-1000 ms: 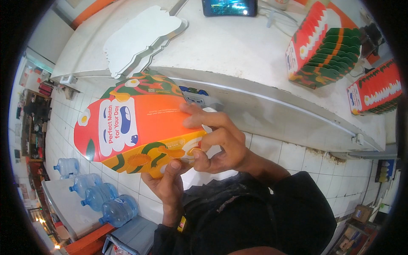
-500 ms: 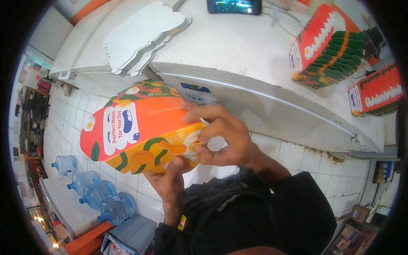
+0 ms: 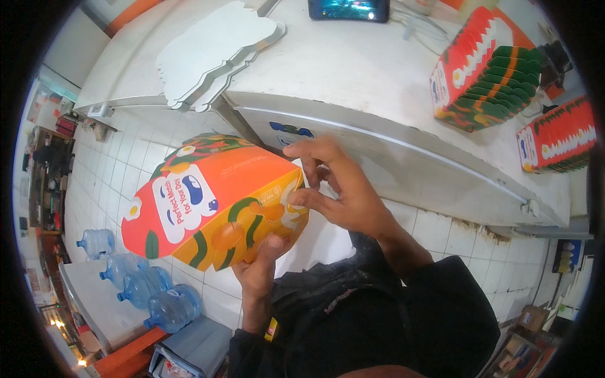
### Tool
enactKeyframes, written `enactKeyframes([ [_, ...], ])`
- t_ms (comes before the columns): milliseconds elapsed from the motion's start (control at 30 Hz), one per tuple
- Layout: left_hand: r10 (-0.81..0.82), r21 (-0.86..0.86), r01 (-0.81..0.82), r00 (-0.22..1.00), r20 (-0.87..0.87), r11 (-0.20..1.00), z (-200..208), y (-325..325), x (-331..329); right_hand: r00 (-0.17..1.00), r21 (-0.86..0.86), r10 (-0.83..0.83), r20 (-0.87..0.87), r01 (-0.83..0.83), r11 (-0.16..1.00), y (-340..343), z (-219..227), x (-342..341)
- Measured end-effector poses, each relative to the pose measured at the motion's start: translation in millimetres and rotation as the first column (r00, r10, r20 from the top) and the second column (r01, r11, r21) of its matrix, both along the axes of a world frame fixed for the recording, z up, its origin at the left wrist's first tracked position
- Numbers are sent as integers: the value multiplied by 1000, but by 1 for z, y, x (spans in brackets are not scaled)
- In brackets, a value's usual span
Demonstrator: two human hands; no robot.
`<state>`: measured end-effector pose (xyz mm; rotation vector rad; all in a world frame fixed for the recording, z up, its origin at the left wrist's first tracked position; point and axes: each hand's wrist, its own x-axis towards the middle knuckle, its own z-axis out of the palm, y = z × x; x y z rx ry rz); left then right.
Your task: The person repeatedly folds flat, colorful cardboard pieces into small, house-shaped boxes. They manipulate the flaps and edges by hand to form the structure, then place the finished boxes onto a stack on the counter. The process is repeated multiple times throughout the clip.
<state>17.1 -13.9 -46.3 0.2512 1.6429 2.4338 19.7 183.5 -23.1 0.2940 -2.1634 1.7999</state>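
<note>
A printed cardboard food box (image 3: 242,195) in red, orange and yellow is tilted in front of my body, above the floor. My left hand (image 3: 257,271) grips it from below, its thumb pressed on the yellow side panel and its other fingers hidden behind the box. At the box's right end my right hand (image 3: 337,183) has its fingers bent and its thumb against the edge, by a strip of white inner cardboard. The box partly covers what the right fingertips touch.
Across the white counter (image 3: 302,63) lie flat white cardboard blanks (image 3: 214,53), a phone (image 3: 348,9) and cables. Two nested stacks of similar boxes (image 3: 488,75) stand at right. Blue water jugs (image 3: 173,309) and a grey bin (image 3: 192,346) are at lower left.
The box has tipped and dropped slightly, its left end turning downward. My right hand has shifted up along the box's right end, its fingers lifting from the top panel.
</note>
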Motion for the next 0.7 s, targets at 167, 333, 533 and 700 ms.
enactKeyframes([
  [167, -2, 51, 1, 1000, 15, 999, -14, 3, -3, 992, -143, 82, 95, -68, 987, -8, -4, 4],
  [333, 3, 216, -7, 1000, 20, 976, -26, 16, -9, 999, -57, 43, 10, -43, 997, -9, -13, 4],
  [533, -77, 223, 78, 997, -13, 972, -18, 24, -12, 993, -54, -13, -116, 7, 999, -10, -24, 11],
  [700, -65, 148, 77, 995, -81, 986, -1, 19, -34, 995, -327, 29, -95, -59, 943, -7, -27, 8],
])
